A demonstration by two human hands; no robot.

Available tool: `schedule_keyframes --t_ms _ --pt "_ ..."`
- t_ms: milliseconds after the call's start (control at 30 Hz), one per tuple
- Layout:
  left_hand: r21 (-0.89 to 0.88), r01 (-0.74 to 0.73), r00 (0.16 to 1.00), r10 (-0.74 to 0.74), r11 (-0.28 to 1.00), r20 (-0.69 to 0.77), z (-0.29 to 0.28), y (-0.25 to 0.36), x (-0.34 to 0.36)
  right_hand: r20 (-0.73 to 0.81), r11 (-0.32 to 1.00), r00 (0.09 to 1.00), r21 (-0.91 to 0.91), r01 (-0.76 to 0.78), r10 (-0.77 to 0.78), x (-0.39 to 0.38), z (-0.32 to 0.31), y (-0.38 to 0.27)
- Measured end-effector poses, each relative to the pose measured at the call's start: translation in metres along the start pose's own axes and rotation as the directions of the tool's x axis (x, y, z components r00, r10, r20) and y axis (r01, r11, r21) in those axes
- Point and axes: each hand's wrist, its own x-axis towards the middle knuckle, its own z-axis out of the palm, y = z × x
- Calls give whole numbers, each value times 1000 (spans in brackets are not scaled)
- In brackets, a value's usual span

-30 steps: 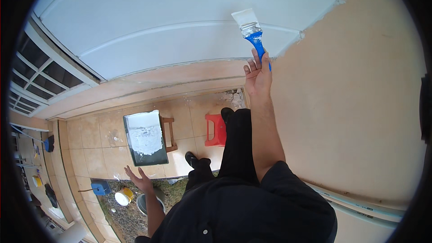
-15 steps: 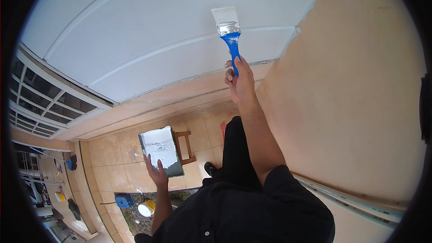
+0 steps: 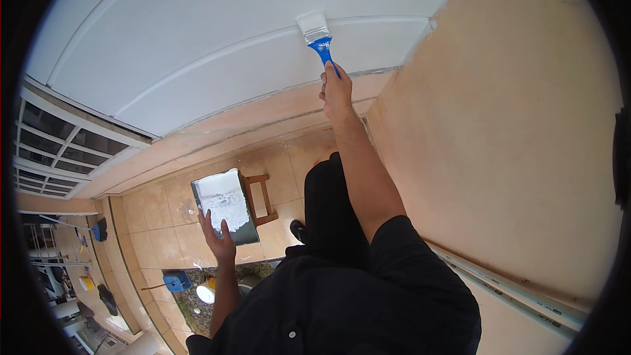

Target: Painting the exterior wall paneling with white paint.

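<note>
Far left: barred window grille (image 3: 59, 151) w/ white frame, and below it a jumble of small stuff on the floor, too small to tell, incl. a blue object (image 3: 176, 281) and a round yellowish container (image 3: 206, 291). Floor (image 3: 158, 223) is tan tile, speckled w/ white paint drips. Left hand (image 3: 219, 240) is open, fingers spread, palm up under the near edge of a paint tray (image 3: 225, 205) w/ white paint inside; tray is touching the fingers. Just beside the tray, right of it, a small wooden stool (image 3: 263, 198) stands on the tile. Centre: person's black trousers and shirt, one black shoe (image 3: 298, 229) on the floor. Overhead, white ceiling (image 3: 197, 46) of wide panels w/ raised seams, curving across the top. Right hand (image 3: 336, 92) raised, fingers closed round the blue handle of a flat brush (image 3: 317, 34); white bristles pressed against the ceiling at a seam. Right: peach-coloured wall (image 3: 499, 131), unpainted, rough white edge where it meets the ceiling; pale strip (image 3: 506, 289) along its base.
</note>
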Motion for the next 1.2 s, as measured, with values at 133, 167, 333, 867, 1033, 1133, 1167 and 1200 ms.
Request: schedule_keyframes --t_ms 133,167,333,867,1033,1133,1167,1200 --pt "216 -133 991 131 967 23 -2 29 39 -73 997 994 -19 -77 75 -8 -23 2" --pt "287 -189 981 190 939 27 0 44 53 -98 998 995 -64 -28 22 -9 -21 -7" --pt "218 -396 913 408 892 -10 6 128 131 -51 992 997 -113 50 -57 -10 37 -121" --pt "114 -440 897 443 891 6 11 130 107 -135 979 987 -192 63 -90 1 0 -56" --pt "129 -426 901 433 895 -25 7 122 110 -169 971 986 -238 -29 -12 16 9 -94" --pt "152 -392 914 403 907 -51 -4 111 101 -74 962 990 -255 95 -118 -15 74 -157" --pt "155 -393 913 405 906 -53 -6 109 99 -62 956 981 -244 165 -185 -28 89 -176" --pt "137 -384 917 395 913 -61 -4 107 96 -60 955 980 -243 171 -190 -31 94 -185"
